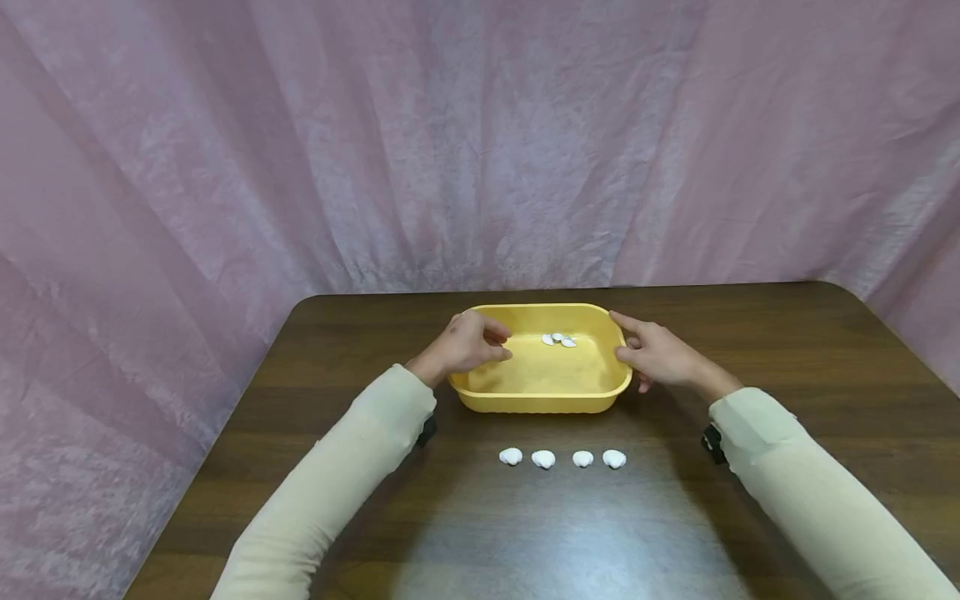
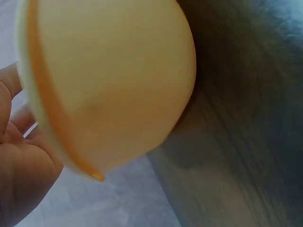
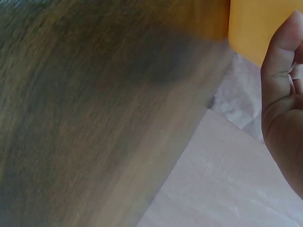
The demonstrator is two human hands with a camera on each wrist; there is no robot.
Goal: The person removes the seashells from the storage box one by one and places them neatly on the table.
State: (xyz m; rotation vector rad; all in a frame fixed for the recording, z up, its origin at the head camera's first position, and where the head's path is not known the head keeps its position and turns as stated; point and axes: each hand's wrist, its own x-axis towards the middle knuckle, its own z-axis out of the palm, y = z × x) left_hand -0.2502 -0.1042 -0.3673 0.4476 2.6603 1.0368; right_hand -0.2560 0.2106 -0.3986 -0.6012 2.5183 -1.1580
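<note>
A yellow plastic tub (image 1: pixel 547 404) stands on the table, with a few small white shells (image 1: pixel 557 338) lying near its far side. My left hand (image 1: pixel 472 340) reaches over the tub's left rim, thumb and forefinger apart and nothing seen between them. In the left wrist view, the tub's outer wall (image 2: pixel 113 85) hides part of that hand. At the right rim is my right hand (image 1: pixel 660 354), its forefinger stretched to the far corner and its thumb at the side. Whether the right fingertips press on the rim is hard to tell.
Several white scallop-like shells (image 1: pixel 543 459) lie in a row on the brown wooden table (image 1: pixel 360 450), in front of the tub. Behind the table's far edge hangs a pink curtain (image 1: pixel 480 150).
</note>
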